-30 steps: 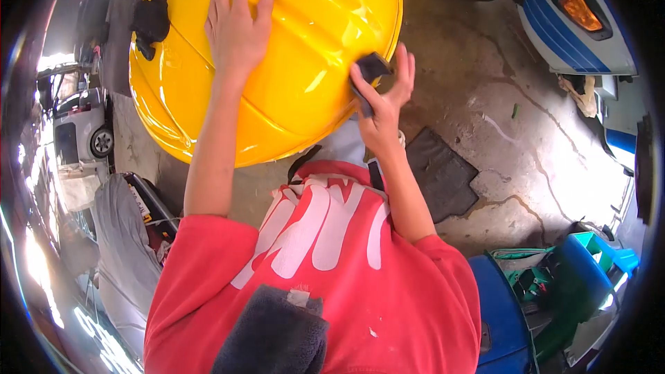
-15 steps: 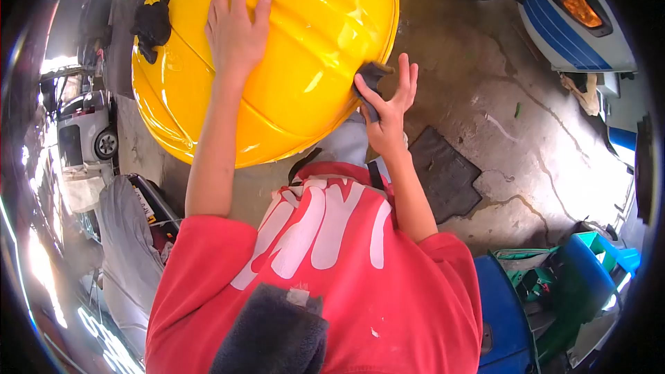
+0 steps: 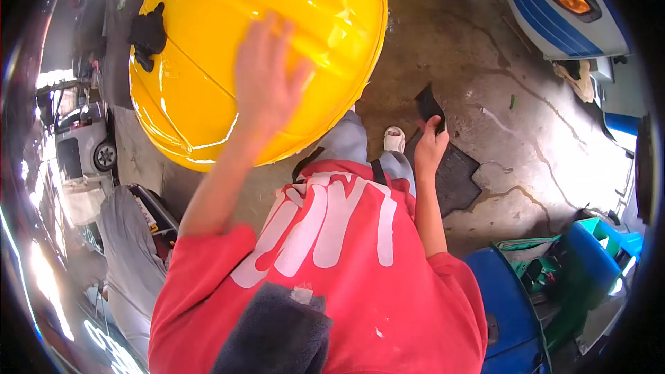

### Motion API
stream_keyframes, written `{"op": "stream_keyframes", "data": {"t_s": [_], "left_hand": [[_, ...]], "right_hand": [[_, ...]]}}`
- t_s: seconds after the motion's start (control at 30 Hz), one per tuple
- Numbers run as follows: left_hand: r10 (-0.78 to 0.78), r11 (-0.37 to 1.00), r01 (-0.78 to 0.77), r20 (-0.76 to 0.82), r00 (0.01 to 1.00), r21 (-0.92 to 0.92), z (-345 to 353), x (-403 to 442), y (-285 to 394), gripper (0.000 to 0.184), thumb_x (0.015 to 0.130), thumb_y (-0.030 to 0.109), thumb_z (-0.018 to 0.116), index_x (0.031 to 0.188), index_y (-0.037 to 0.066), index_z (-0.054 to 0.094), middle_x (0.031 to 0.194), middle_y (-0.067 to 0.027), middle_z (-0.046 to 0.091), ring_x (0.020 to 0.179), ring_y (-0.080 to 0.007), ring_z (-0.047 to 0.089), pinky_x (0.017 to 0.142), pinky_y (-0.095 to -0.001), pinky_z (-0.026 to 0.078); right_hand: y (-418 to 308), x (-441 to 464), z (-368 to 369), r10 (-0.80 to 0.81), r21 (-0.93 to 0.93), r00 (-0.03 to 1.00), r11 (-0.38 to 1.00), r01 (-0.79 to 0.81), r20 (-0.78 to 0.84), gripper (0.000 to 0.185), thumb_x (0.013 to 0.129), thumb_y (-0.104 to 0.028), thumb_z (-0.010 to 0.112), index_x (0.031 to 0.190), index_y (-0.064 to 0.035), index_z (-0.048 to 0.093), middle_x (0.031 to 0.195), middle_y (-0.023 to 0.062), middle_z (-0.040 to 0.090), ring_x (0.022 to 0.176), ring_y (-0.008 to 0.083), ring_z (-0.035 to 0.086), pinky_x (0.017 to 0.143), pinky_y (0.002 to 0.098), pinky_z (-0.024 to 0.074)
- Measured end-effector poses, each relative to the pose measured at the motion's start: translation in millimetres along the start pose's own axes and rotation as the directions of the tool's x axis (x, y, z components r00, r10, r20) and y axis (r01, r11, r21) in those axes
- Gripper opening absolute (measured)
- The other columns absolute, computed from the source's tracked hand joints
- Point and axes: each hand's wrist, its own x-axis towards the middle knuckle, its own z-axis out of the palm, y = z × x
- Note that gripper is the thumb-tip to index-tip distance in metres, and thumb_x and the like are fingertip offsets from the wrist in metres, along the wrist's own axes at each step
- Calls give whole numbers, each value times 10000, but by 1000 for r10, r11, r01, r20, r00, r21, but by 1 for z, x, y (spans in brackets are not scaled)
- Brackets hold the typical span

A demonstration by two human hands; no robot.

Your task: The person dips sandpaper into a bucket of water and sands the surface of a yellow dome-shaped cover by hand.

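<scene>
A large glossy yellow panel point(image 3: 208, 48) with moulded ridges fills the upper left. My left hand point(image 3: 267, 79), blurred by motion, is over its surface with the fingers apart. Right of the panel, my right hand point(image 3: 432, 142) pinches a thin dark sheet point(image 3: 430, 107), held away from the panel above the floor. A black object point(image 3: 148, 33), perhaps a crumpled cloth, rests on the panel's left edge. A dark folded towel point(image 3: 273, 332) lies against the red shirt at the bottom.
A dark mat point(image 3: 454, 176) lies on the concrete floor beside a shoe point(image 3: 394, 140). A white and blue vehicle point(image 3: 554, 21) stands at upper right, blue and green containers point(image 3: 499, 305) at lower right, a grey-covered object point(image 3: 131, 249) at left.
My right hand has moved off the panel's edge, down and right, with the dark sheet. My left hand has shifted right and lower across the panel.
</scene>
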Motion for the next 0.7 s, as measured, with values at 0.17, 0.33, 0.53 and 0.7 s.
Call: {"op": "stream_keyframes", "data": {"t_s": [0.17,0.33,0.53,0.7], "left_hand": [[239,948,-294,335,911,122,-13,-28,43,536,863,330,706,1376,232,584,1534,-94,419,1390,-387,377,1121,-591,274],[313,941,-336,271,910,42,-30,15,-2,431,876,276,701,1302,227,652,1378,-108,502,1314,-340,442,1103,-514,327],[283,956,-272,114,952,-106,-26,20,-28,364,886,165,693,1249,193,700,1288,-125,541,1230,-344,506,1054,-445,407],[174,964,-161,47,984,-210,-20,13,-28,336,886,77,686,1214,145,714,1286,-120,574,1239,-349,540,1053,-427,443]], "right_hand": [[-43,-12,46,-262,-155,950,945,288,169,433,878,83,554,1295,-21,606,1272,146,626,1145,280,622,1003,332,451],[-94,-25,113,-746,-260,573,511,819,340,685,653,56,576,1323,-86,604,1329,89,616,1238,289,548,1042,404,369],[-41,-25,123,-740,-371,533,398,839,411,643,742,-77,593,1382,-136,586,1488,9,534,1406,335,398,1132,488,159],[-57,-15,120,-708,-336,495,367,867,504,621,812,-88,600,1423,-185,553,1512,-46,509,1486,388,267,1172,560,22]]}}
